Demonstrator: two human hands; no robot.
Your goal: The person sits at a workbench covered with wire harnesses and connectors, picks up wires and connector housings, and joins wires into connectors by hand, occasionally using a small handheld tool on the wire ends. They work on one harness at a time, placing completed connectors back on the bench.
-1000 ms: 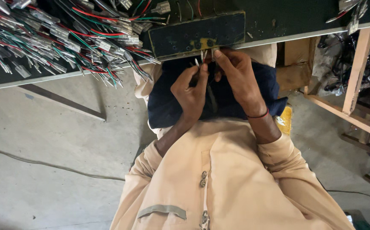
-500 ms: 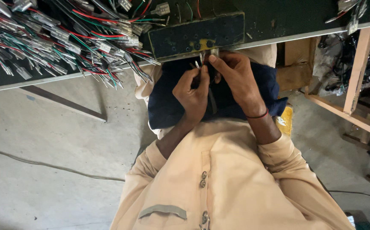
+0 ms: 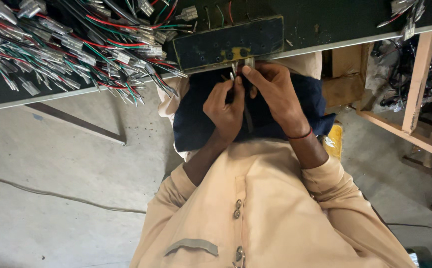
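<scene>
barely anything has shifted since a moment ago, your hands are still parked at the bench edge. your left hand (image 3: 224, 106) is curled shut around a thin dark wire, your right hand (image 3: 274, 88) pinches a small metal terminal (image 3: 237, 67) right under the dark block (image 3: 228, 43) with yellow patches. big tangle of red, green and black wires with connectors (image 3: 72, 49) sprawls just left of it on the dark bench (image 3: 325, 22). wooden frame (image 3: 417, 79) stands off to your right, dark blue cloth (image 3: 196, 124) on your lap.
</scene>
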